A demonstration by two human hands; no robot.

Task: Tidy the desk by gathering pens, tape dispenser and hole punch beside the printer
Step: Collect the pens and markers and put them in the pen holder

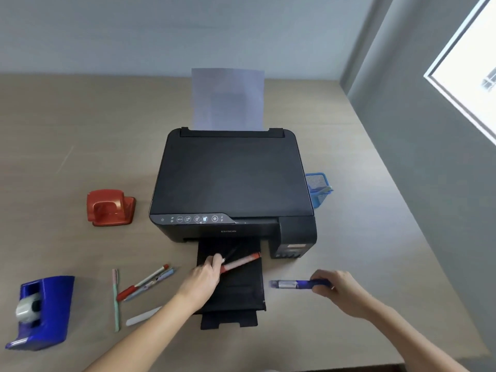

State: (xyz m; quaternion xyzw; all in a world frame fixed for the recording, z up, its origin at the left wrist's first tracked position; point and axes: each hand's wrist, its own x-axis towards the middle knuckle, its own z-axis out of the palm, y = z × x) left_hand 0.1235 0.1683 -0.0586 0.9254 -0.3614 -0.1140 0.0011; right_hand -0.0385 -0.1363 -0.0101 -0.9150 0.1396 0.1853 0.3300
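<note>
A black printer [230,181] stands mid-desk with its output tray [241,291] pulled out toward me. My left hand [204,277] holds a red marker [241,262] over that tray. My right hand [341,291] grips a blue marker [292,284] just right of the tray, low over the desk. Left of the tray lie a red pen [142,282], a blue pen [153,284], a green pen [115,299] and a white pen [143,316]. The red hole punch [110,208] sits left of the printer. A blue tape dispenser [40,312] stands at the near left.
A blue mesh holder [319,189] stands behind the printer's right side. White paper [228,100] rises from the rear feed. The desk [362,237] ends at a grey wall on the right, and its front edge runs near my arms.
</note>
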